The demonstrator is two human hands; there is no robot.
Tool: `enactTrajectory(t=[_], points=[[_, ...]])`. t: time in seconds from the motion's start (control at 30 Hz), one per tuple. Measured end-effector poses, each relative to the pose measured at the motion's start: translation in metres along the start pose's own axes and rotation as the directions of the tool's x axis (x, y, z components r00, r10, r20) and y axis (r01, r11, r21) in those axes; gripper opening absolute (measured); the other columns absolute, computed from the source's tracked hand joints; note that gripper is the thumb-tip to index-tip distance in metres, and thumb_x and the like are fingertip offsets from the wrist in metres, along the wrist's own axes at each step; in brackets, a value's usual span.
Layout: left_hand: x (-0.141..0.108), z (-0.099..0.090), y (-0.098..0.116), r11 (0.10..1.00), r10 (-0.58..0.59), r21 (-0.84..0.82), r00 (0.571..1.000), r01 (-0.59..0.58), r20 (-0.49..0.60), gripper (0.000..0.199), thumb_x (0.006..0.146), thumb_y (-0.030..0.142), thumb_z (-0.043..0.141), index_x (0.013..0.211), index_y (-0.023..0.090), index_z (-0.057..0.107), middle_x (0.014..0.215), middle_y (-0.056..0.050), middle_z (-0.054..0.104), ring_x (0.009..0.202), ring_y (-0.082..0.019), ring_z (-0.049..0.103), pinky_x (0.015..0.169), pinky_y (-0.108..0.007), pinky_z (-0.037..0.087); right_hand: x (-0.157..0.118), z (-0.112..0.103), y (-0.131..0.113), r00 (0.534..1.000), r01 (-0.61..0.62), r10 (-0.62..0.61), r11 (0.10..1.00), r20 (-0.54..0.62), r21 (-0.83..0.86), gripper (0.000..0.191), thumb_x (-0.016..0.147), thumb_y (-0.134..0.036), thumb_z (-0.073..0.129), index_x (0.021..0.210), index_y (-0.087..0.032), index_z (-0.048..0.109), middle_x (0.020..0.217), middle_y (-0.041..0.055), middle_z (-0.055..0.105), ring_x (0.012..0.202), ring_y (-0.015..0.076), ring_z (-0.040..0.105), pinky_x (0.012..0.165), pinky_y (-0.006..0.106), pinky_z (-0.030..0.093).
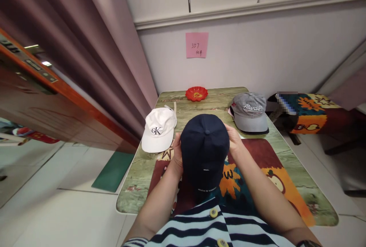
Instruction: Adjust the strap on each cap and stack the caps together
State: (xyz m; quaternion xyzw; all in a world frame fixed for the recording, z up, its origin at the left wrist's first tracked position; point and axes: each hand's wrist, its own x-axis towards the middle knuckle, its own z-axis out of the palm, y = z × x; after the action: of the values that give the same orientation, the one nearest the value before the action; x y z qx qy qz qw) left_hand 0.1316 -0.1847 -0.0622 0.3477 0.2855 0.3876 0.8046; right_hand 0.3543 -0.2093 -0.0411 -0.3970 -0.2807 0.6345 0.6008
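A navy baseball cap is held up in front of me, its crown upward and its brim toward my body. My left hand grips the cap's left side, and my right hand grips its right side; most fingers are hidden behind the cap. To the left on the table lies a white cap with black letters, its brim toward me. A grey cap with white script on its front sits at the right edge of the table.
A wood-patterned table carries a colourful mat beneath my arms. At the back stands a red scalloped dish. A pink note is on the wall. Left are a curtain and a wooden door; right, a patterned stool.
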Motion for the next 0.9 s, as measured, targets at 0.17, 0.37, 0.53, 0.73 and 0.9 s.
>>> enactTrajectory(t=[0.17,0.37,0.53,0.73,0.9], points=[[0.010,0.013,0.014,0.990,0.064,0.132,0.997,-0.058,-0.043,0.071,0.081,0.083,0.045,0.114,0.027,0.072,0.115,-0.006,0.077,0.111,-0.030,0.070,0.089,-0.046,0.059,-0.014,0.004,0.007,1.000,0.028,-0.029,0.997,0.007,0.072,0.060,0.082,-0.076,0.052,0.107,-0.024,0.069,0.111,0.0119,0.076,0.123,0.0321,0.064,0.103,0.054,0.051],[0.014,0.021,0.023,0.988,0.103,0.119,0.993,-0.096,-0.056,0.077,0.083,0.084,0.039,0.122,0.024,0.069,0.111,-0.008,0.077,0.112,-0.028,0.069,0.093,-0.044,0.058,-0.022,0.002,0.029,0.996,0.086,-0.083,0.993,-0.039,0.085,0.057,0.079,-0.071,0.060,0.111,-0.026,0.070,0.121,0.0109,0.074,0.130,0.0336,0.059,0.108,0.057,0.047],[0.008,0.025,0.022,0.998,0.042,0.055,0.999,-0.041,-0.017,0.089,0.079,0.090,0.036,0.123,0.020,0.069,0.111,-0.012,0.077,0.120,-0.035,0.066,0.097,-0.050,0.055,-0.008,-0.010,0.029,0.986,0.131,-0.116,0.982,-0.117,0.133,0.042,0.085,-0.055,0.059,0.113,-0.025,0.071,0.121,0.0097,0.075,0.131,0.0290,0.060,0.109,0.054,0.049],[0.008,0.031,0.017,0.988,-0.146,0.065,0.984,0.140,0.101,0.069,0.074,0.069,0.072,0.120,0.017,0.070,0.108,-0.015,0.078,0.112,-0.036,0.071,0.099,-0.054,0.055,-0.001,-0.028,0.028,0.994,0.083,-0.069,0.980,-0.087,0.179,0.042,0.088,-0.052,0.058,0.115,-0.022,0.070,0.119,0.0101,0.076,0.127,0.0279,0.063,0.108,0.054,0.050],[0.015,0.035,0.016,0.986,-0.148,0.087,0.988,0.145,0.032,0.068,0.078,0.071,0.069,0.121,0.018,0.071,0.103,-0.013,0.079,0.106,-0.034,0.074,0.096,-0.052,0.058,-0.003,-0.026,0.018,0.996,0.071,-0.061,0.984,-0.062,0.163,0.052,0.088,-0.061,0.054,0.120,-0.023,0.068,0.123,0.0119,0.074,0.126,0.0302,0.064,0.108,0.056,0.048]])
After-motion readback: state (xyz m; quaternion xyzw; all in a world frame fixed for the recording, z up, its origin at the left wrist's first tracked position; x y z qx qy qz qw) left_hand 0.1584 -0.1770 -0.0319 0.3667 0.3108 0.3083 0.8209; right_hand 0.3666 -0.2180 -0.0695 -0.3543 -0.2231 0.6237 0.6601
